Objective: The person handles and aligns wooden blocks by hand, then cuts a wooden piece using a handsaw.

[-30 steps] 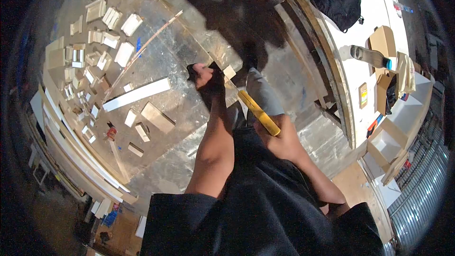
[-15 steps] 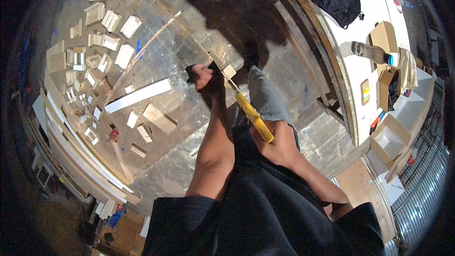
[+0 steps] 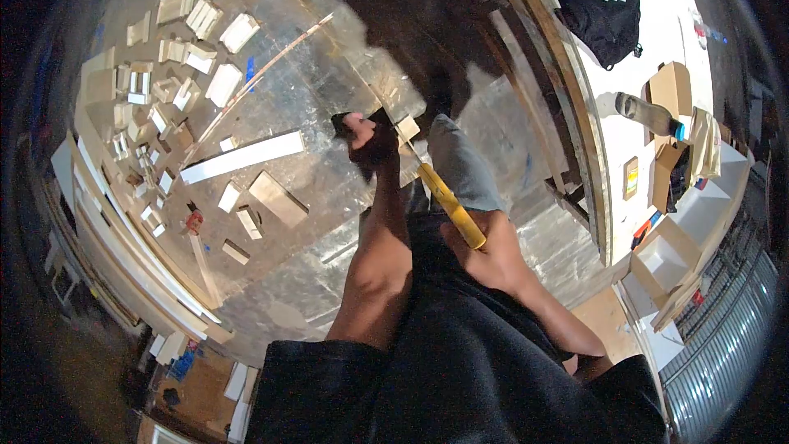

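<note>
Yellow-handled tool [image 3: 449, 204] slants forward-left from the right hand [image 3: 491, 251], closed around its handle — its far end nearer the left hand [image 3: 370, 141], whose grip I cannot tell.

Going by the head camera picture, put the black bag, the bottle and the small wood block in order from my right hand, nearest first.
In the picture, from your right hand:
1. Small wood block, ahead and to the left.
2. Bottle, to the right, on the white surface.
3. Black bag, farther up that surface.
</note>
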Demonstrator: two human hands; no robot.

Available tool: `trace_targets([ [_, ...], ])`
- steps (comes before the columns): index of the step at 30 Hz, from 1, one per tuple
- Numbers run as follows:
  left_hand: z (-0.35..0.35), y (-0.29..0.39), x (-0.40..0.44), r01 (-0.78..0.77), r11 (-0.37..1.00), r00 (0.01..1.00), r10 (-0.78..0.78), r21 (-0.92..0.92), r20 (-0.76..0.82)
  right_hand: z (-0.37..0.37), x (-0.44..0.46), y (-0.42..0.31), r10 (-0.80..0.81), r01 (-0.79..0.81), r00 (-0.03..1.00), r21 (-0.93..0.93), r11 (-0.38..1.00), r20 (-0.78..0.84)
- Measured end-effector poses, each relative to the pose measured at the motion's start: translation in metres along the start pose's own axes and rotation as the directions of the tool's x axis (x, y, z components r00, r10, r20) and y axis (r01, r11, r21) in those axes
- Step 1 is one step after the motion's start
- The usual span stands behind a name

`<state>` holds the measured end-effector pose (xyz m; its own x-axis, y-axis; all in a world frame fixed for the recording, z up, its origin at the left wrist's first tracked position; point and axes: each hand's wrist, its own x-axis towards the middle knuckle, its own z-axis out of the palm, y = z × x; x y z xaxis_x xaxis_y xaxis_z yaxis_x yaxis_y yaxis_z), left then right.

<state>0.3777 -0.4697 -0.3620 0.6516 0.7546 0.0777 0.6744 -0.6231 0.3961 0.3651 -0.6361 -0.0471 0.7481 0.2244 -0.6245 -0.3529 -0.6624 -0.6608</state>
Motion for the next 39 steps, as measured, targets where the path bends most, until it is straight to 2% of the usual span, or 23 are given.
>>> trace_targets([
  [2,0.000,0.003,0.001,0.011,1.000,1.000,-0.011,0.007,0.009,0.000,0.000,0.010,0.094,-0.099,0.993,0.075,0.992,0.066],
  [6,0.001,0.005,0.001,0.038,0.999,0.999,-0.038,0.011,0.026,0.003,-0.011,0.012,0.124,-0.121,0.992,0.070,0.990,-0.031],
  [8,0.001,0.005,0.003,0.045,0.999,0.998,-0.045,0.011,0.034,-0.003,-0.020,0.008,0.077,-0.076,0.995,-0.030,0.997,0.061],
  [10,0.002,0.004,0.004,0.047,0.999,0.999,-0.047,0.019,0.027,-0.004,-0.012,0.007,0.109,-0.108,0.991,-0.019,0.994,0.073],
  [12,0.005,0.004,0.004,0.049,0.999,0.998,-0.050,0.022,0.028,0.013,0.010,0.027,0.136,-0.136,0.991,0.010,0.991,0.018],
  [13,0.002,0.003,0.000,0.057,0.998,0.997,-0.059,0.028,0.045,0.028,0.010,0.034,0.085,-0.096,0.990,-0.091,0.991,-0.113],
  [14,0.001,0.005,0.000,0.067,0.997,0.996,-0.069,0.034,0.062,0.027,0.003,0.038,0.088,-0.099,0.989,-0.092,0.991,-0.119],
  [16,-0.001,0.004,0.001,0.069,0.997,0.995,-0.071,0.038,0.064,0.016,-0.007,0.017,0.096,-0.096,0.995,-0.124,0.988,-0.003],
  [17,0.000,0.004,0.002,0.071,0.997,0.995,-0.074,0.040,0.062,0.007,-0.016,0.015,0.105,-0.105,0.993,-0.024,0.994,0.043],
  [20,0.003,0.003,0.005,0.076,0.995,0.995,-0.080,0.060,0.064,0.017,0.004,0.028,0.070,-0.070,0.998,-0.003,0.998,0.007],
  [21,0.004,0.005,0.002,0.084,0.994,0.993,-0.089,0.069,0.075,0.032,0.017,0.033,0.038,-0.041,0.999,-0.143,0.989,-0.028],
  [24,0.000,0.002,-0.001,0.082,0.993,0.992,-0.089,0.084,0.090,0.024,-0.001,0.028,0.132,-0.128,0.991,-0.161,0.979,0.015],
  [25,0.001,0.002,0.001,0.082,0.993,0.992,-0.090,0.086,0.086,0.012,-0.014,0.025,0.078,-0.077,0.997,-0.057,0.995,0.018],
  [26,0.001,0.001,0.002,0.080,0.992,0.993,-0.088,0.094,0.082,0.012,-0.010,0.027,0.075,-0.074,0.997,-0.053,0.996,0.019],
  [28,0.002,0.001,0.003,0.077,0.991,0.992,-0.087,0.106,0.088,0.017,-0.002,0.034,0.147,-0.147,0.989,-0.023,0.989,0.021],
  [29,0.002,0.001,0.001,0.085,0.990,0.990,-0.096,0.116,0.098,0.043,0.014,0.065,0.040,-0.045,0.998,-0.124,0.991,-0.046],
  [30,-0.002,0.002,0.000,0.085,0.989,0.990,-0.097,0.119,0.100,0.051,0.026,0.071,-0.055,0.044,0.994,-0.121,0.992,-0.096],
  [33,0.005,0.001,0.003,0.098,0.983,0.989,-0.114,0.157,0.094,0.022,0.003,0.042,0.081,-0.084,0.996,-0.134,0.988,-0.027],
  [35,0.012,-0.003,0.002,0.118,0.968,0.988,-0.138,0.220,0.075,0.005,-0.015,0.047,0.119,-0.119,0.993,0.124,0.985,0.004],
  [36,0.009,-0.001,0.003,0.119,0.960,0.986,-0.143,0.252,0.080,0.012,-0.009,0.052,0.118,-0.117,0.993,0.130,0.984,0.007],
  [37,-0.004,0.003,0.005,0.092,0.981,0.982,-0.117,0.171,0.147,0.023,0.007,0.062,0.095,-0.092,0.994,0.048,0.995,-0.060],
  [38,-0.016,0.007,0.001,0.088,0.981,0.981,-0.116,0.174,0.159,0.028,0.016,0.068,0.085,-0.090,0.989,-0.039,0.995,-0.118],
  [39,-0.027,0.006,-0.004,0.010,0.994,0.985,-0.028,0.108,0.171,0.014,0.024,0.048,0.127,-0.128,0.992,-0.044,0.991,-0.026],
])
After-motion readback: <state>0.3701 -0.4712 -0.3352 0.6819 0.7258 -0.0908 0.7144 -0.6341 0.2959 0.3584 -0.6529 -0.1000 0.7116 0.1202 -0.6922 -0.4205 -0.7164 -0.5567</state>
